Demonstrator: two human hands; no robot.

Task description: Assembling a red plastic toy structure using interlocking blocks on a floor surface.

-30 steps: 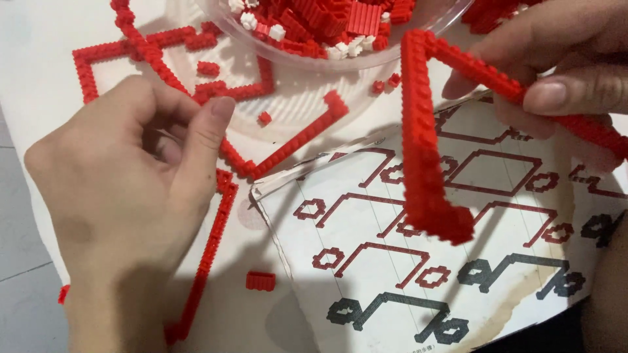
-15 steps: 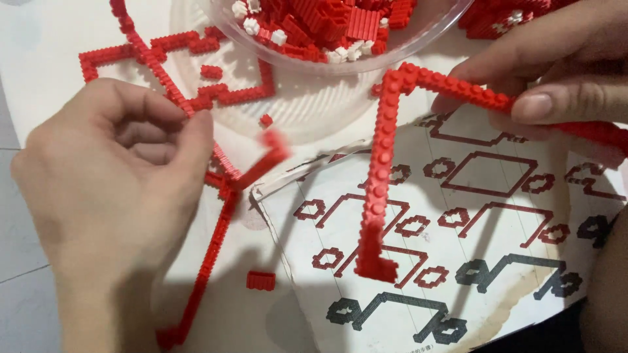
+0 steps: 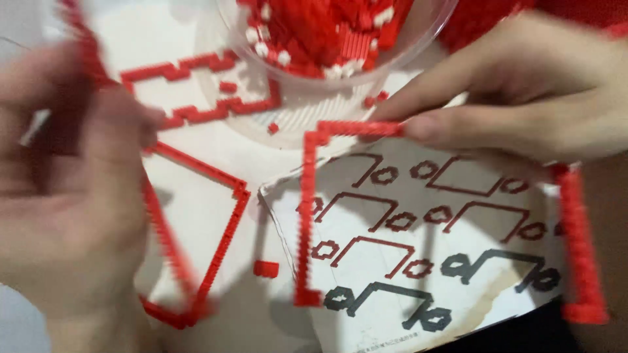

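Your left hand (image 3: 72,196) was bare, without glove, ring or watch, and motion blurred it so much that its fingers ran together into one soft shape. Your right hand (image 3: 523,98) was bare too, and sharper: long fingers, with one short, rounded, unpainted nail showing at a fingertip (image 3: 422,127). No sleeve or cuff reached either wrist in the head view.

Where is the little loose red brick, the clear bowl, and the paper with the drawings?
loose red brick (image 3: 265,268), head view, middle of its top.
clear plastic bowl (image 3: 307,108), head view, its bare lower wall.
instruction sheet (image 3: 458,196), head view, a blank patch.
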